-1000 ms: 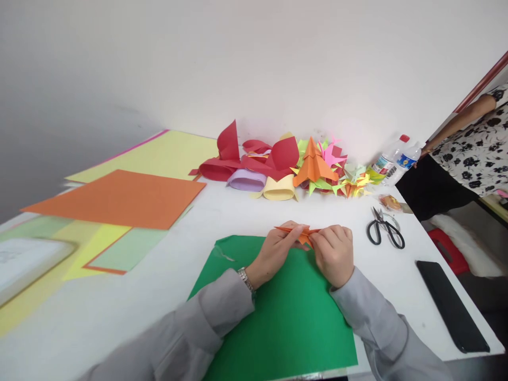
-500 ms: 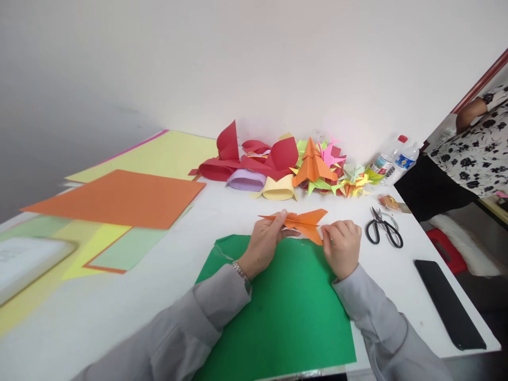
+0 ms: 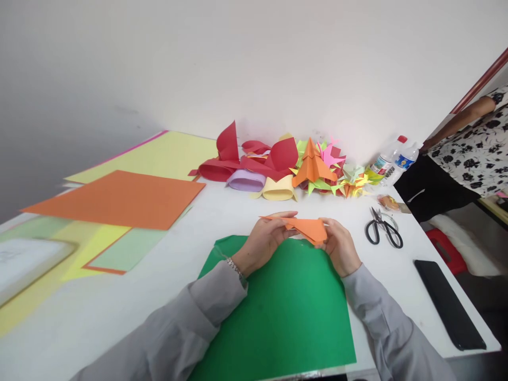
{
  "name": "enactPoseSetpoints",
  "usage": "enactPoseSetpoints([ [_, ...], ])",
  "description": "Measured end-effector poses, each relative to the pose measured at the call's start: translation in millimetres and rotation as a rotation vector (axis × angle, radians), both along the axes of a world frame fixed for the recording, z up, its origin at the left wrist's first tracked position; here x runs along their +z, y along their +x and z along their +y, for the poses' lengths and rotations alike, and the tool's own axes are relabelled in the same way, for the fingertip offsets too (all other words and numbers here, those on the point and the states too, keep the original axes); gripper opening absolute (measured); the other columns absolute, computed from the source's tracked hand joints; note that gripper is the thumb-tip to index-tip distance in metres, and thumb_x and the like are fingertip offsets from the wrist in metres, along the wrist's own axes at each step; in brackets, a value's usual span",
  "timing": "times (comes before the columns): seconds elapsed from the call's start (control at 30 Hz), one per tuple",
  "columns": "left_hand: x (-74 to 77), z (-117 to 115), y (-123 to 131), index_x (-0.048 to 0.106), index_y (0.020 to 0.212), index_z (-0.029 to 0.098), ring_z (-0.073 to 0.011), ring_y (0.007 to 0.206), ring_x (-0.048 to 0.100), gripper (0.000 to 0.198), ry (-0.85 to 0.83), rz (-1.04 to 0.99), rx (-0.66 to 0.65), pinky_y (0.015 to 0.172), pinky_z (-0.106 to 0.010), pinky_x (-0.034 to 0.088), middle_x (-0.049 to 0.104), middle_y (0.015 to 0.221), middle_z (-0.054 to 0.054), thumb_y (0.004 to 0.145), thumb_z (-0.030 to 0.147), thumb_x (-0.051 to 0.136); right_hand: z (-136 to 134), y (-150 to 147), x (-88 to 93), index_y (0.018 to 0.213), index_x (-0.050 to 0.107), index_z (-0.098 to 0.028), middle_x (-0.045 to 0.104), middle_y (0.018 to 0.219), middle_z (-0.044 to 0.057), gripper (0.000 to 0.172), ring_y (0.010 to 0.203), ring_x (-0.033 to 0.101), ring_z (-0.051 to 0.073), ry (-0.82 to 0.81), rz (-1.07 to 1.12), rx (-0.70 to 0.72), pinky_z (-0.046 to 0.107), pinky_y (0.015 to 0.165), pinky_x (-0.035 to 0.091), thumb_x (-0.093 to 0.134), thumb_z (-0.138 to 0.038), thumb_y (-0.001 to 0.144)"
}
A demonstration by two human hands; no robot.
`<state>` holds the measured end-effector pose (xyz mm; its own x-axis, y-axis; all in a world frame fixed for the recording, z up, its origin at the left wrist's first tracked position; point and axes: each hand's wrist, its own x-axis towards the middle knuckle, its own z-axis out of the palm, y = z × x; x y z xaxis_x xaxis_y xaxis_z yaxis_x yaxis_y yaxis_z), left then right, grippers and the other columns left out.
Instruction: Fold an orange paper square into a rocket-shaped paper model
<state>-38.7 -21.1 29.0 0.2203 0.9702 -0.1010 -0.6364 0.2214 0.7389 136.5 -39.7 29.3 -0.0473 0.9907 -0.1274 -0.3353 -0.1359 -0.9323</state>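
A small folded orange paper piece [image 3: 309, 228] is held just above the far edge of a green sheet [image 3: 278, 307]. My left hand [image 3: 264, 241] grips its narrow pointed end, with a bracelet at the wrist. The wider right end of the paper is pinched by my right hand [image 3: 340, 246], fingertips on its edge. Beyond the hands lies a heap of paper shapes, among them an orange paper plane [image 3: 312, 164], red curled pieces [image 3: 227, 159] and a pale yellow ring-like piece [image 3: 278, 189].
Orange sheet [image 3: 119, 200] and other coloured sheets lie left, beside a white box [image 3: 29, 264]. Black-handled scissors [image 3: 384, 227], a black phone-like slab [image 3: 448, 304] and plastic bottles [image 3: 400, 164] are at right. Behind them is a person in a floral top [image 3: 472, 153].
The orange paper's spread tail now looks folded together and blunt. My right hand has turned and closed around its end. The person at right has extended an arm toward the table.
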Motion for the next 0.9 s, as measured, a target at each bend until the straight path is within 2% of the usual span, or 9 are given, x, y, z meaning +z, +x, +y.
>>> enactPoseSetpoints([
  [0.1, -0.5, -1, 1, 0.069, 0.088, 0.007, -0.019, 0.081, 0.064, 0.023, 0.012, 0.018, 0.018, 0.081, -0.035, 0.053, 0.068, 0.079, -0.008, 0.067, 0.015, 0.066, -2, -2, -0.2, 0.091, 0.062, -0.019, 0.069, 0.073, 0.0, 0.042, 0.057, 0.061, 0.013, 0.066, -0.106, -0.023, 0.024, 0.05, 0.047, 0.081, -0.033, 0.056],
  [0.17, -1.3, -3, 3, 0.068, 0.092, 0.008, -0.0187, 0.08, 0.065, 0.027, -0.005, 0.04, 0.025, 0.082, -0.036, 0.053, 0.069, 0.08, -0.008, 0.066, 0.015, 0.069, -3, -3, -1.3, 0.09, 0.061, -0.02, 0.069, 0.069, -0.001, 0.043, 0.057, 0.062, 0.014, 0.114, -0.154, -0.074, 0.027, 0.055, 0.049, 0.082, -0.03, 0.054],
  [0.27, -3.4, -8, 8, 0.067, 0.094, 0.01, -0.0182, 0.081, 0.066, 0.034, -0.052, 0.106, 0.016, 0.078, -0.033, 0.053, 0.071, 0.087, -0.008, 0.062, 0.017, 0.076, -4, -4, -3.0, 0.091, 0.059, -0.02, 0.067, 0.065, -0.003, 0.043, 0.057, 0.062, 0.014, 0.158, -0.197, -0.113, 0.029, 0.058, 0.05, 0.08, -0.03, 0.055],
  [0.4, -6.6, -14, 13, 0.069, 0.089, 0.009, -0.0182, 0.076, 0.066, 0.035, -0.024, 0.232, -0.076, 0.072, -0.032, 0.054, 0.072, 0.088, -0.01, 0.06, 0.024, 0.08, -6, -7, -4.8, 0.095, 0.056, -0.021, 0.066, 0.067, -0.003, 0.047, 0.06, 0.062, 0.014, 0.203, -0.242, -0.095, 0.028, 0.059, 0.05, 0.08, -0.026, 0.055],
  [0.6, -7.2, -13, 11, 0.069, 0.08, 0.01, -0.0148, 0.064, 0.064, 0.032, 0.008, 0.256, 0.026, 0.066, -0.029, 0.054, 0.072, 0.08, -0.007, 0.055, 0.026, 0.083, -8, -7, -2.4, 0.105, 0.056, -0.024, 0.064, 0.067, -0.003, 0.042, 0.058, 0.058, 0.013, 0.2, -0.209, -0.041, 0.028, 0.057, 0.05, 0.072, -0.035, 0.068],
  [0.7, -6.7, -11, 10, 0.069, 0.079, 0.01, -0.014, 0.062, 0.063, 0.031, 0.013, 0.223, 0.07, 0.063, -0.029, 0.054, 0.071, 0.077, -0.006, 0.055, 0.025, 0.083, -9, -4, -0.5, 0.109, 0.059, -0.026, 0.066, 0.08, 0.001, 0.04, 0.07, 0.061, 0.016, 0.262, -0.21, 0.001, 0.029, 0.06, 0.052, 0.069, -0.035, 0.072],
  [0.8, -5.9, -11, 9, 0.067, 0.076, 0.01, -0.0127, 0.059, 0.061, 0.029, 0.01, 0.192, 0.098, 0.06, -0.027, 0.053, 0.069, 0.071, -0.004, 0.055, 0.024, 0.083, -9, -3, -1.2, 0.1, 0.067, -0.025, 0.065, 0.099, 0.005, 0.032, 0.085, 0.061, 0.019, 0.361, -0.312, 0.09, 0.03, 0.066, 0.052, 0.072, -0.031, 0.069],
  [0.9, -4.1, -12, 9, 0.065, 0.074, 0.01, -0.0121, 0.058, 0.06, 0.029, 0.004, 0.189, 0.111, 0.059, -0.027, 0.052, 0.068, 0.069, -0.003, 0.054, 0.023, 0.083, -8, -4, -3.9, 0.09, 0.071, -0.024, 0.064, 0.098, 0.006, 0.024, 0.088, 0.061, 0.02, 0.435, -0.405, 0.104, 0.031, 0.068, 0.053, 0.074, -0.026, 0.066],
])
